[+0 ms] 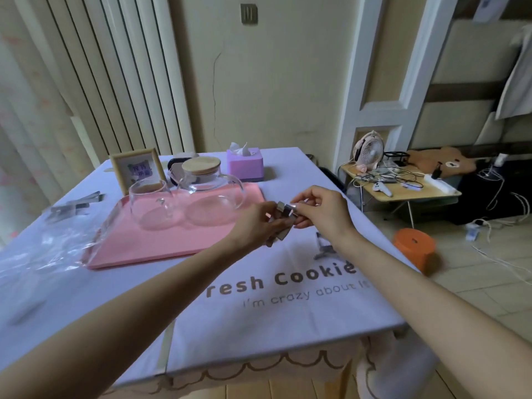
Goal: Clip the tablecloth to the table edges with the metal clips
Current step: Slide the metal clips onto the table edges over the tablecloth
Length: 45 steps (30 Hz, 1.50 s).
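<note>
Holding one small metal clip [283, 216] between them, left hand [256, 223] and right hand [319, 208] pinch what looks stiff, springy and slick, best gripped by its flat arms.

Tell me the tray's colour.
Pink; the tray shows best in the head view.

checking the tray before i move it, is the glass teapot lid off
No, the round wooden lid sits on top of the glass teapot, which stands on the pink tray.
</note>
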Available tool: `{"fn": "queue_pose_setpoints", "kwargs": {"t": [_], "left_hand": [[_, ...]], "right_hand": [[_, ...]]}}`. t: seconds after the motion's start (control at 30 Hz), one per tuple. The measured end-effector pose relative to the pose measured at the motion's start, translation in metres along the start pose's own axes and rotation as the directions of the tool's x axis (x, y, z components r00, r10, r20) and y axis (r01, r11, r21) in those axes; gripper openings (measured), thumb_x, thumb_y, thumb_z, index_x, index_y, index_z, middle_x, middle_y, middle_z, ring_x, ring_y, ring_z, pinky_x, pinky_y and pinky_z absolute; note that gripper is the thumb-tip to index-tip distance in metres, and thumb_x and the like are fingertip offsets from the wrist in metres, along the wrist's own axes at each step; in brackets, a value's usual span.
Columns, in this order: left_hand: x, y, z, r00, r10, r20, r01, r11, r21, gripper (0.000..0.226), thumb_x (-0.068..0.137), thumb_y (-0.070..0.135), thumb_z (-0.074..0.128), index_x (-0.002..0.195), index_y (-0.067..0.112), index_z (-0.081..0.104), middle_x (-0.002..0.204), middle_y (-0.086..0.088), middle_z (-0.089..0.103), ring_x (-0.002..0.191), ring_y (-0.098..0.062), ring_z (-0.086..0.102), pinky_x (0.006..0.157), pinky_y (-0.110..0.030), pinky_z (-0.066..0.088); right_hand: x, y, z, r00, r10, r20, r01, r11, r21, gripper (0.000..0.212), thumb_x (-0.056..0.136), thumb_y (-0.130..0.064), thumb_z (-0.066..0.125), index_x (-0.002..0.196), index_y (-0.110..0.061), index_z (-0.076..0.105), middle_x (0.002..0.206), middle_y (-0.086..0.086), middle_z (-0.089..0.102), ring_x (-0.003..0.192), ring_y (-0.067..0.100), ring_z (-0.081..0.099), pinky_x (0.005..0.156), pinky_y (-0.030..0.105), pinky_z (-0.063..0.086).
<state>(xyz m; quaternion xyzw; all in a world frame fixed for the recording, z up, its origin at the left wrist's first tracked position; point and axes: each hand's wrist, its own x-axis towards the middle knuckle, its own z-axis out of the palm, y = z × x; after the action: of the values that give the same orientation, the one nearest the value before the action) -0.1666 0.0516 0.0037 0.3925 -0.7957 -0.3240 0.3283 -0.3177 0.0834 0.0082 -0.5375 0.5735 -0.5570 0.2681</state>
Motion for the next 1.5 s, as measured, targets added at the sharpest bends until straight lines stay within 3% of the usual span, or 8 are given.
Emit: {"fn": "queue_pose_setpoints", "kwargs": {"t": [0.1,0.23,0.37,0.57,0.77,0.97,1.3,1.5], "left_hand": [[0.016,0.010,0.006,1.000,0.000,-0.006,0.001,0.998,0.065,0.030,0.086,0.027,0.065,0.078,-0.001,0.065,0.069,-0.018,0.064,0.053,-0.019,0.053,0.052,-0.027,0.042],[0.025,0.032,0.004,0.994,-0.113,0.012,0.113,0.993,-0.017,0.029,0.087,0.021,0.065,0.076,-0.006,0.060,0.068,-0.026,0.062,0.051,-0.021,0.051,0.055,-0.029,0.041],[0.031,0.064,-0.002,0.977,-0.211,0.025,0.212,0.975,-0.067,0.020,0.087,0.016,0.063,0.080,-0.003,0.061,0.065,-0.013,0.058,0.052,-0.019,0.050,0.058,-0.034,0.043],[0.043,0.142,-0.010,0.969,-0.245,0.026,0.247,0.964,-0.101,0.020,0.088,0.013,0.061,0.075,-0.002,0.060,0.059,-0.010,0.058,0.042,-0.012,0.046,0.047,-0.021,0.039],[0.060,0.225,0.001,0.942,-0.332,-0.046,0.317,0.927,-0.199,0.024,0.088,0.015,0.061,0.064,0.017,0.056,0.060,-0.007,0.058,0.040,-0.006,0.044,0.044,-0.013,0.036],[0.075,0.261,0.019,0.885,-0.455,-0.100,0.404,0.856,-0.322,0.018,0.088,0.013,0.061,0.078,-0.002,0.062,0.058,-0.009,0.057,0.042,-0.011,0.044,0.048,-0.021,0.038],[0.134,0.247,0.042,0.806,-0.564,-0.178,0.455,0.784,-0.422,0.016,0.089,0.012,0.059,0.078,0.002,0.056,0.062,-0.006,0.053,0.046,-0.008,0.044,0.042,-0.012,0.034],[0.203,0.223,0.053,0.756,-0.617,-0.220,0.451,0.733,-0.509,0.016,0.092,0.016,0.056,0.079,0.007,0.054,0.062,-0.001,0.053,0.042,0.001,0.046,0.042,-0.008,0.034]], "right_hand": [[0.012,-0.004,-0.013,0.999,0.046,0.023,-0.046,0.998,0.035,0.006,0.083,0.001,0.064,0.082,-0.003,0.067,0.063,0.013,0.062,0.058,0.027,0.066,0.059,0.035,0.059],[0.020,-0.020,-0.030,0.988,0.123,0.091,-0.131,0.987,0.091,0.009,0.084,0.001,0.061,0.082,-0.004,0.069,0.066,0.014,0.063,0.061,0.027,0.065,0.063,0.036,0.059],[0.026,-0.044,-0.055,0.960,0.180,0.215,-0.206,0.973,0.108,0.019,0.085,0.001,0.060,0.080,-0.014,0.070,0.074,0.011,0.065,0.064,0.022,0.065,0.064,0.033,0.058],[0.032,-0.094,-0.109,0.924,0.231,0.305,-0.269,0.959,0.090,0.026,0.087,-0.004,0.060,0.091,-0.027,0.069,0.087,0.004,0.067,0.072,0.022,0.064,0.063,0.028,0.054],[0.028,-0.139,-0.172,0.878,0.319,0.358,-0.385,0.914,0.130,0.024,0.092,-0.006,0.055,0.115,-0.012,0.062,0.107,0.010,0.065,0.074,0.021,0.065,0.063,0.024,0.055],[0.046,-0.160,-0.209,0.867,0.322,0.379,-0.397,0.908,0.136,0.026,0.095,-0.003,0.048,0.105,-0.024,0.060,0.100,0.002,0.064,0.065,0.018,0.064,0.062,0.026,0.054],[0.127,-0.137,-0.218,0.816,0.319,0.482,-0.367,0.930,0.007,0.023,0.094,-0.003,0.048,0.096,-0.021,0.063,0.089,0.008,0.064,0.065,0.020,0.062,0.060,0.026,0.054],[0.212,-0.111,-0.210,0.794,0.303,0.527,-0.304,0.949,-0.087,0.012,0.091,-0.009,0.056,0.093,-0.017,0.066,0.075,0.002,0.063,0.054,0.016,0.059,0.052,0.022,0.047]]}}
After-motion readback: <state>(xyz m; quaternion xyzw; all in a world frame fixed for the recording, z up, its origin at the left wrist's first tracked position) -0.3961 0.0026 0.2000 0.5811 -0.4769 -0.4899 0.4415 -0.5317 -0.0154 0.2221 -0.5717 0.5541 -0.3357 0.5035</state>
